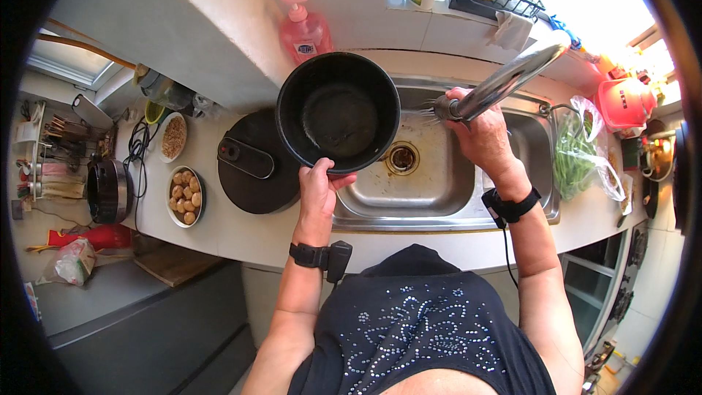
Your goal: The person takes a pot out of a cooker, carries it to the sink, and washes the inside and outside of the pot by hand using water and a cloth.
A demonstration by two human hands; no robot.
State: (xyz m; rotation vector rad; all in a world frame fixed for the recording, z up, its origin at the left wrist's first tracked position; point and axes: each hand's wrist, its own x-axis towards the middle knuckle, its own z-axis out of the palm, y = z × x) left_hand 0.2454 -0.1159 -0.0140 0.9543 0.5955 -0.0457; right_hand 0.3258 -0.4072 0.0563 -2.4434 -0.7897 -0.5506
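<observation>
My left hand grips the near rim of a black cooking pot, tilted so that its dark inside shows, above the left edge of the steel sink. At the faucet's spray head, my right hand is closed around the metal. Fine streaks of water seem to come from the head toward the pot. Below lies the sink's drain, with brown specks on the basin floor around it. A round black lid or appliance top with a handle sits left of the pot, partly hidden by it.
Behind the pot stands a pink soap pump bottle. On the left counter are a bowl of small round brown items, a bowl of grains or nuts and a black cable. Green vegetables in a plastic bag lie right of the sink.
</observation>
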